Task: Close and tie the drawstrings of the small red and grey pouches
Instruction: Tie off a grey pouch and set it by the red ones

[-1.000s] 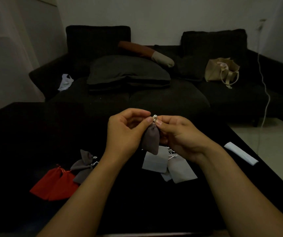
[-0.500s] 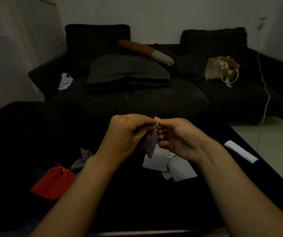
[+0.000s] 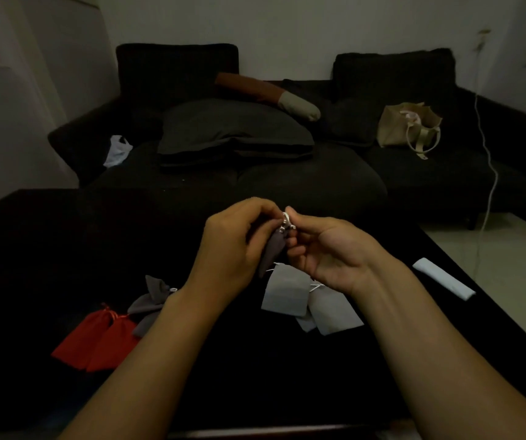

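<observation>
Dark grey fabric pouch (image 3: 273, 249) held up above black table (image 3: 33, 249), soft, gathered at neck. Left hand (image 3: 233, 249) and right hand (image 3: 325, 252) both pinching white drawstring (image 3: 286, 221) at top, fingers curled. No readable writing anywhere. Lying on table: two red pouches (image 3: 96, 339), grey cinched pouch (image 3: 149, 301), light grey flat pouches (image 3: 287, 292) partly hidden behind right wrist, white flat strip (image 3: 442, 278). Dark sofa (image 3: 319, 182) behind, beige tote bag (image 3: 409, 127) on it.
</observation>
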`<action>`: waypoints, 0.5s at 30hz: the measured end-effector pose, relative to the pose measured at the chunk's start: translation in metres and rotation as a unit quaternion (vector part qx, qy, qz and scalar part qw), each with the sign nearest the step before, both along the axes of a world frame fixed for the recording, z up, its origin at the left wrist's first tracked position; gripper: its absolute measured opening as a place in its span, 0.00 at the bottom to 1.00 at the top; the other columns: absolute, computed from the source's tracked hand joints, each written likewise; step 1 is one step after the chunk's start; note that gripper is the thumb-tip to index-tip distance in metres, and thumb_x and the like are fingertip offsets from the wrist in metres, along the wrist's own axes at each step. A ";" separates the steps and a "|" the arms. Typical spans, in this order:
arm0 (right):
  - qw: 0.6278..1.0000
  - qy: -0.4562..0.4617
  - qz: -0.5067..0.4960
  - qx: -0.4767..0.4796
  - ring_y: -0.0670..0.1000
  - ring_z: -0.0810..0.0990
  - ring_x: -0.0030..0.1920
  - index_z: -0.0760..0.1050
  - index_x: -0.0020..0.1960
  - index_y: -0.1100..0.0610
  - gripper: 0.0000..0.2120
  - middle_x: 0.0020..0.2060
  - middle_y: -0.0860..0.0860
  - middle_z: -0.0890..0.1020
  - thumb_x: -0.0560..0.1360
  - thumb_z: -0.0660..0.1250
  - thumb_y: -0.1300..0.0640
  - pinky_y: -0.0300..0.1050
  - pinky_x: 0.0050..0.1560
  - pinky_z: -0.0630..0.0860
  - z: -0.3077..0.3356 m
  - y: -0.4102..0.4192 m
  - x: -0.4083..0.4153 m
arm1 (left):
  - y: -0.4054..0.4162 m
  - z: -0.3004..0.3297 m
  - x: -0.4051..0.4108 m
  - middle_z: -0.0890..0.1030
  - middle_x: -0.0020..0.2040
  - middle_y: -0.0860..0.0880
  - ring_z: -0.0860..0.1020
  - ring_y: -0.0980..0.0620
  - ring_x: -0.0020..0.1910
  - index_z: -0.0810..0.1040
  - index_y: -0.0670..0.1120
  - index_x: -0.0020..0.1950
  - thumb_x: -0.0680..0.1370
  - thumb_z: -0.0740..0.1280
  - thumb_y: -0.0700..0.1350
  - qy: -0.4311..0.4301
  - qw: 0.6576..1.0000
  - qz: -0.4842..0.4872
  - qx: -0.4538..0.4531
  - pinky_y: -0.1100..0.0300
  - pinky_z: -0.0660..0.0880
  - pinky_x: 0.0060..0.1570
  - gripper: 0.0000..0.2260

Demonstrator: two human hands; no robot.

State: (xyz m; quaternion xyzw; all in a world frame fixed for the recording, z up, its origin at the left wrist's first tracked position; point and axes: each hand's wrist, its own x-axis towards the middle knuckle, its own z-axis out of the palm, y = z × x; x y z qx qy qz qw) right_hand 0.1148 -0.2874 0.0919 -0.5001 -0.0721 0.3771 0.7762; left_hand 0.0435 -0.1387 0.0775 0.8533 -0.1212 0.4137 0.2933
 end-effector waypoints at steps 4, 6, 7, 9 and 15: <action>1.000 0.006 0.002 -0.004 0.45 0.72 0.30 0.78 0.41 0.62 0.09 0.32 0.52 0.75 0.78 0.67 0.58 0.34 0.27 0.70 -0.001 0.000 0.000 | 0.005 0.002 0.000 0.84 0.48 0.50 0.80 0.59 0.48 0.84 0.42 0.52 0.75 0.71 0.36 -0.010 0.999 -0.029 0.039 0.69 0.76 0.50 0.07; 1.000 0.016 0.008 -0.008 0.45 0.72 0.30 0.78 0.40 0.61 0.11 0.31 0.53 0.75 0.79 0.66 0.59 0.34 0.27 0.69 -0.003 0.000 -0.001 | 0.007 0.002 0.000 0.85 0.49 0.49 0.81 0.60 0.48 0.84 0.41 0.54 0.75 0.71 0.37 -0.015 0.997 -0.050 0.051 0.69 0.76 0.51 0.08; 1.000 0.021 0.012 -0.008 0.45 0.71 0.31 0.79 0.39 0.61 0.12 0.32 0.53 0.75 0.80 0.65 0.59 0.34 0.27 0.69 -0.004 0.000 -0.001 | 0.008 0.002 0.000 0.85 0.49 0.49 0.82 0.60 0.48 0.85 0.41 0.54 0.76 0.71 0.38 -0.013 0.997 -0.059 0.057 0.69 0.76 0.51 0.08; 0.999 0.034 0.020 -0.004 0.46 0.71 0.31 0.81 0.37 0.61 0.14 0.32 0.53 0.74 0.80 0.65 0.60 0.34 0.27 0.68 -0.005 0.000 -0.001 | 0.010 0.002 0.000 0.85 0.49 0.49 0.82 0.60 0.48 0.85 0.41 0.54 0.76 0.70 0.39 -0.010 0.996 -0.068 0.064 0.69 0.77 0.51 0.09; 0.998 0.042 0.045 0.000 0.46 0.70 0.31 0.78 0.42 0.62 0.05 0.33 0.53 0.73 0.71 0.68 0.59 0.34 0.28 0.66 -0.001 0.001 -0.006 | 0.011 0.006 -0.008 0.86 0.48 0.49 0.84 0.59 0.47 0.85 0.43 0.51 0.74 0.73 0.36 0.006 0.998 -0.052 0.035 0.63 0.80 0.49 0.08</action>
